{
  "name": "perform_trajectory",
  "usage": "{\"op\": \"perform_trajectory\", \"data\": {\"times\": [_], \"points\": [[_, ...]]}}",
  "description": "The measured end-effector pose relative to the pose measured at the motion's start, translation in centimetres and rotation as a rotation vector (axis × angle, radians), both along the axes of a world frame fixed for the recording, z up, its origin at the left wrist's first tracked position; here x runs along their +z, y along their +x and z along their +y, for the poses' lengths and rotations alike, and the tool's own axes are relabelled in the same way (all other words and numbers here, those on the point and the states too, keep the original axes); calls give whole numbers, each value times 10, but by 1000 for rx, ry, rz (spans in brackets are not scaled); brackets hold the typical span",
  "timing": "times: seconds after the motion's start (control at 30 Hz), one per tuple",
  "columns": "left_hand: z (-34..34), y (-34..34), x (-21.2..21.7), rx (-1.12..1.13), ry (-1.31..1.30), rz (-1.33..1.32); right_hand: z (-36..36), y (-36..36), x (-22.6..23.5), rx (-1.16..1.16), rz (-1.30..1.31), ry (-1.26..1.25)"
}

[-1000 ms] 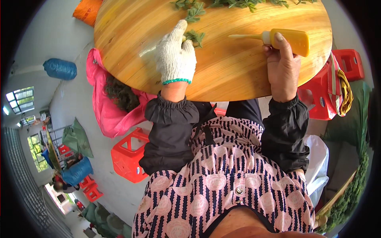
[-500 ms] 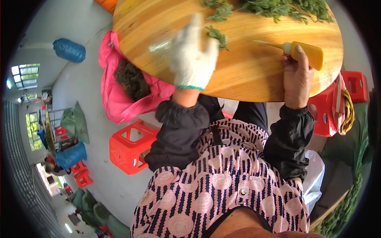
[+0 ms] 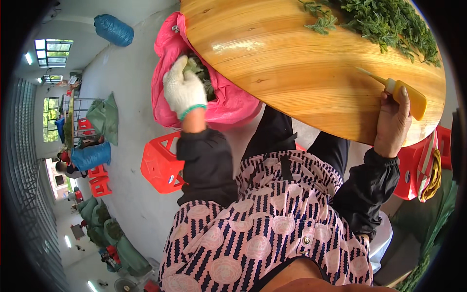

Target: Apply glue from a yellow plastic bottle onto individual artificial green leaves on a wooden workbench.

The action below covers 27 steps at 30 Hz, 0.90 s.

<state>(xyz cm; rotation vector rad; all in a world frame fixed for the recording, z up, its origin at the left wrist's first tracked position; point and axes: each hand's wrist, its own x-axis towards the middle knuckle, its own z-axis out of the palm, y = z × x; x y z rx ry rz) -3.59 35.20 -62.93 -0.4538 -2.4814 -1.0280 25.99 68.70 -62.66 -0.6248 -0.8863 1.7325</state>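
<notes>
My left hand (image 3: 184,88) wears a white knit glove and reaches down into a pink bag (image 3: 228,104) beside the round wooden table (image 3: 292,63). Its fingers close around a bunch of green leaves (image 3: 197,68) at the bag's mouth. My right hand (image 3: 393,121), bare, rests at the table's near edge and grips a knife with a yellow handle (image 3: 406,96), the blade pointing left across the wood. A heap of green leafy sprigs (image 3: 389,22) lies on the far side of the table.
A red plastic crate (image 3: 160,163) stands on the grey floor by my left leg, and another red crate (image 3: 413,170) sits at my right. A blue sack (image 3: 113,29) lies farther off. Green sacks and more red crates line the left wall.
My left hand left the tabletop and swung down left into the pink bag with the greens. The right hand stayed at the table edge with the knife.
</notes>
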Motion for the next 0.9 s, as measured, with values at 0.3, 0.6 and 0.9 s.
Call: {"op": "perform_trajectory", "data": {"times": [0.3,0.6,0.9], "points": [[135,22,26,-489,-41,208,35,7,2,-54,1,-22],[246,60,7,-642,-46,-443,23,-6,2,18,16,14],[224,79,42,-757,296,183,12,-7,14,39,21,39]]}}
